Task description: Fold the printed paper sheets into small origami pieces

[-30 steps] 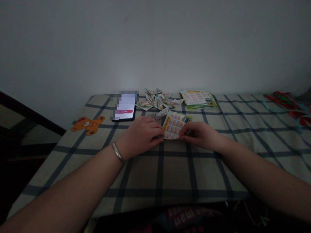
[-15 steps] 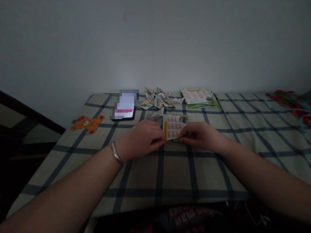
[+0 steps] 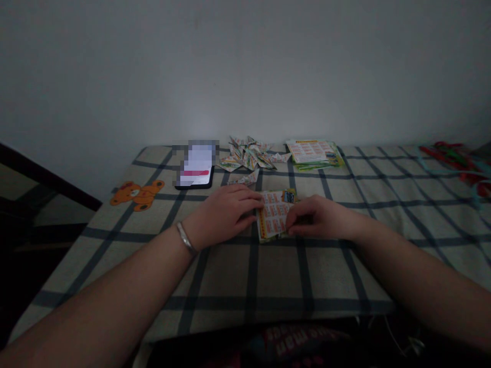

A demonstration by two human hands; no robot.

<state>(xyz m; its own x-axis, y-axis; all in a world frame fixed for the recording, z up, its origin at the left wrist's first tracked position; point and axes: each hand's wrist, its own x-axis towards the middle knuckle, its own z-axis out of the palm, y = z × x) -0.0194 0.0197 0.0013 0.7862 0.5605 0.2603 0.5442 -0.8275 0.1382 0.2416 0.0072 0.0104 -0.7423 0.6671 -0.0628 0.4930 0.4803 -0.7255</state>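
A small printed paper sheet (image 3: 273, 217), with a yellow strip and rows of red text, lies on the checked cloth between my hands. My left hand (image 3: 230, 212) rests at its left edge, fingers stretched out over the upper left corner and thumb apart. At the opposite edge, my right hand (image 3: 320, 217) has its fingers curled and pinched on the paper. A folded paper piece (image 3: 247, 179) lies just beyond my left fingers. Farther back are several more folded pieces (image 3: 249, 157) in a heap, and to their right a stack of similar printed sheets (image 3: 312, 152).
A lit phone (image 3: 198, 166) lies left of the heap. An orange bear cutout (image 3: 138, 195) is near the left edge of the checked cloth (image 3: 215, 286). Red and green material (image 3: 448, 156) sits at far right. A wall (image 3: 245, 71) stands behind the table.
The printed sheet has shifted slightly toward me and shows more of its lower part. My left fingers have gone from a pinch at its lower left corner to lying stretched out.
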